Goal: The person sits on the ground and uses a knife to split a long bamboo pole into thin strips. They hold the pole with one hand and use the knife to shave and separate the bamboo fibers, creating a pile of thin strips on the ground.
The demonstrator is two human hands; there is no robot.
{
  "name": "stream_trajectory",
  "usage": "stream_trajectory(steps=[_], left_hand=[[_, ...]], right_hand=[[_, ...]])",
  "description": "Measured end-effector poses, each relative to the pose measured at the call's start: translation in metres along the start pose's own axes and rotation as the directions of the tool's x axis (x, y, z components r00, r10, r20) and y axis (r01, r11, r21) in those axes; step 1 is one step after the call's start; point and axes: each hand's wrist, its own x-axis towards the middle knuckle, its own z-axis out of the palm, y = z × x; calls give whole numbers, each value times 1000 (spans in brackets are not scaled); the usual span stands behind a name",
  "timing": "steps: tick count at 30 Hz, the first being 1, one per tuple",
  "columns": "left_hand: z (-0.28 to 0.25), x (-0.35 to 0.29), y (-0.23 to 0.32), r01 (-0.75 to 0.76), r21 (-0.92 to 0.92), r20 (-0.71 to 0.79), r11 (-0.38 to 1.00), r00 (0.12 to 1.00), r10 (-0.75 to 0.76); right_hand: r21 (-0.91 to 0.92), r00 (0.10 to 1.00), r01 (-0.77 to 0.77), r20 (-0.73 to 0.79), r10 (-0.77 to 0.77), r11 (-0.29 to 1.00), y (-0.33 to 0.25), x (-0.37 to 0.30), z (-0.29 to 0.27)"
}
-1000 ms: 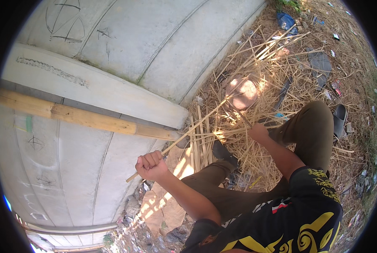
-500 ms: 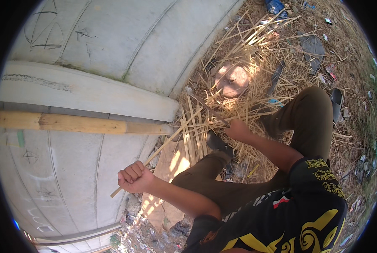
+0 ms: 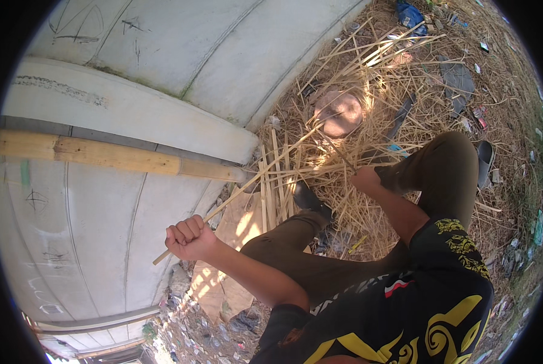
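Note:
My left hand (image 3: 191, 238) is closed in a fist around a long bamboo strip (image 3: 235, 195), near its lower end, and a short tail sticks out past the fist. The strip slants up to the right, its far end reaching a round, pale brown block (image 3: 339, 114) on the ground. My right hand (image 3: 366, 179) grips the near end of a long, thin, dark blade that looks like a machete (image 3: 339, 153); its handle is hidden in the fist. The blade's tip points up-left, close to the strip's far end and the block's lower edge.
Cut bamboo strips (image 3: 377, 57) and shavings lie heaped around the block. At left, a bamboo pole (image 3: 119, 155) runs along a grey panel wall (image 3: 162, 36). A flat brown sheet (image 3: 226, 273) lies by my left knee. Dark flat scraps (image 3: 456, 85) and litter lie at right.
The blade has swung right and now points more steeply, its tip nearer the block. The strip's far end has risen to the block. My right hand has shifted slightly right.

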Motion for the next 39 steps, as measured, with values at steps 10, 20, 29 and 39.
stream_trajectory(steps=[10,20,29,39], left_hand=[[11,9,-14,-1,-55,134,998,991,8],[13,7,-18,-10,-75,68,997,998,15],[18,3,-11,-35,-28,49,999,998,36],[87,-29,62,-129,-82,368,988,918,150]], right_hand=[[483,995,-98,43,89,870,-41,-23,32],[563,991,-117,13,132,818,-56,-70,72],[162,961,276,-48,-272,947,-91,-97,38],[27,990,17,-141,-13,999,-47,-10,-23]])
